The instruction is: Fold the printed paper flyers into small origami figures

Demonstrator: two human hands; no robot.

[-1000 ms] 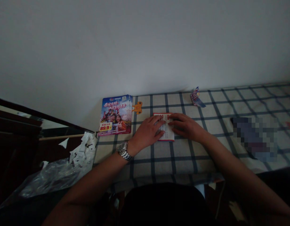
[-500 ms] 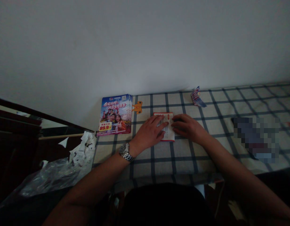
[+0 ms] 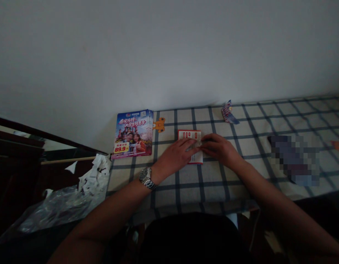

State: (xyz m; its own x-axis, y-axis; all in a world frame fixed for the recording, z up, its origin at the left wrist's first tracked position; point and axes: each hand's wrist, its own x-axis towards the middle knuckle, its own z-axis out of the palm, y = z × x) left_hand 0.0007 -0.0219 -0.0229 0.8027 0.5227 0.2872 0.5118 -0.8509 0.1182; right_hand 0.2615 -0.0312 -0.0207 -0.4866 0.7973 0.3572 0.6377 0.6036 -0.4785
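A folded red-and-white leaflet (image 3: 197, 158) with printed text lies on the checked cloth in front of me. Across its middle rests my left hand (image 3: 178, 153), fingers stretched out over the paper; a metal watch (image 3: 147, 178) is on that wrist. At the leaflet's right edge, my right hand (image 3: 217, 147) has its fingers drawn together on the paper's border. Up and to the left lies a stack of blue-and-pink flyers (image 3: 133, 134), marked 89.9.
A folded piece of printed paper (image 3: 229, 113) stands near the wall (image 3: 169, 55). To the right lies a dark, pixelated object (image 3: 290, 157). Clear plastic wrapping (image 3: 56, 205) and torn white paper (image 3: 96, 172) are at lower left. The checked cloth (image 3: 164, 194) covers the surface.
My left fingers have slid slightly down and right toward the leaflet's right edge, uncovering more of its top. The right hand stays at that edge. The whole view has shifted slightly.
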